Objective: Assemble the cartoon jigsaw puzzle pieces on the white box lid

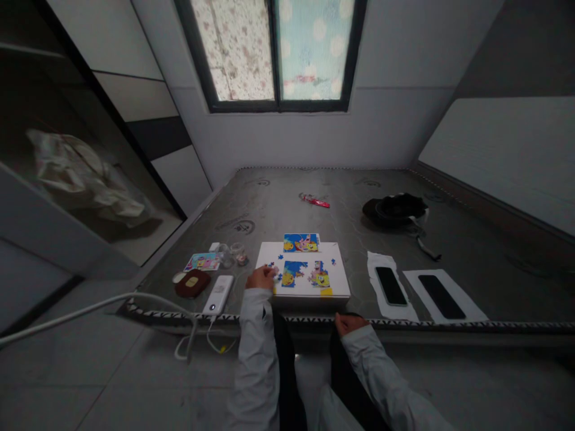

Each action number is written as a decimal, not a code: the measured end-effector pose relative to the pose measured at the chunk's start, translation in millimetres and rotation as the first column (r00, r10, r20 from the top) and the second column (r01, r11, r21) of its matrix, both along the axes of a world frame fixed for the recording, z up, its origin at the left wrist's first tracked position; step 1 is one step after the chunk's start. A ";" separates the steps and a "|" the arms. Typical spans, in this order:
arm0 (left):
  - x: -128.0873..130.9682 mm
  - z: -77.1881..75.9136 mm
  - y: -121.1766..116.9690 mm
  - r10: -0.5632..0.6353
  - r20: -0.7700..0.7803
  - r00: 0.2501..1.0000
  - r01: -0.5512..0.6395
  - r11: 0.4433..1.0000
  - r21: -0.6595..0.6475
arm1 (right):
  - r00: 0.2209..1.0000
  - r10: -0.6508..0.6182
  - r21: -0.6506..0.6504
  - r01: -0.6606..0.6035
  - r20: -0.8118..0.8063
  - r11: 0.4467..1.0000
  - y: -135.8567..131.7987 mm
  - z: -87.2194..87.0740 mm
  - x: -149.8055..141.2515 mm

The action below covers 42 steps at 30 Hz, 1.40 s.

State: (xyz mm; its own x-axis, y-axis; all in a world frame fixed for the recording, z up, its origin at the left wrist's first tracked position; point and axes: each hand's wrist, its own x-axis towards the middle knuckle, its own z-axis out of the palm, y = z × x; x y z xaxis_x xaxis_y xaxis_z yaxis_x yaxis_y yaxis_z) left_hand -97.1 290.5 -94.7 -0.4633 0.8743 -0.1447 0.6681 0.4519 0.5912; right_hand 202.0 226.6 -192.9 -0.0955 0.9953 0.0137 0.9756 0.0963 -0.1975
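My left hand (260, 278) is at the left edge of a white box (339, 269), its fingers pinched on a small jigsaw piece (275, 272) that is partly hidden. Beside it on the box lies a partly joined cartoon puzzle (290, 275), with another joined section (320, 276) to its right. Loose pieces, such as a blue jigsaw piece (281, 257), are scattered around these sections. Behind them is a colourful picture card (300, 242) showing cartoon figures. My right hand (349, 324) rests closed on my knee in front of the box, and nothing shows in it.
Left of the box are a white power bank (218, 295) with a cable, a brown pouch (193, 283), a cartoon card (203, 261) and clear containers (227, 256). Two dark phones (390, 286) lie on white paper at right. Farther back are a black cap (395, 209) and red keychain (317, 202).
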 end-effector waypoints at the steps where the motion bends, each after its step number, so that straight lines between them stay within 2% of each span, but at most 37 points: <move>1: -14.1 0.5 -3.9 0.059 -0.006 0.998 -0.059 0.998 -0.003 | 1.000 0.000 0.010 0.001 -0.005 1.000 0.2 -1.5 0.7; 4: -48.0 -1.5 -16.2 0.184 -0.065 0.981 -0.187 0.982 -0.039 | 1.000 0.019 0.055 -0.018 -0.019 0.998 1.0 -7.5 2.5; 7: -61.8 -7.0 -22.8 0.231 -0.110 0.967 -0.236 0.971 -0.034 | 0.998 0.047 0.087 -0.044 -0.035 0.995 1.7 -12.0 2.3; 11: -56.7 -13.8 -17.1 0.250 -0.065 0.966 -0.252 0.967 -0.028 | 0.996 0.045 0.096 -0.038 -0.071 0.995 2.3 -12.5 -1.7; 15: -46.3 -20.1 -5.9 0.238 -0.046 0.970 -0.237 0.971 0.031 | 0.999 0.024 0.027 -0.023 -0.037 0.999 3.5 -12.4 -5.6; 24: -44.2 -39.0 1.6 0.218 -0.047 0.975 -0.218 0.976 0.003 | 0.998 0.059 0.004 -0.059 -0.014 0.998 3.6 -13.7 -1.9; 34: -44.6 -27.9 -2.1 0.194 -0.038 0.980 -0.195 0.980 -0.026 | 0.998 0.054 0.012 -0.053 -0.032 0.999 2.0 -7.4 -3.7; 42: -42.3 -19.7 -6.0 0.219 -0.032 0.975 -0.220 0.975 -0.022 | 0.998 0.052 -0.003 -0.052 0.034 0.999 2.6 -6.2 -4.2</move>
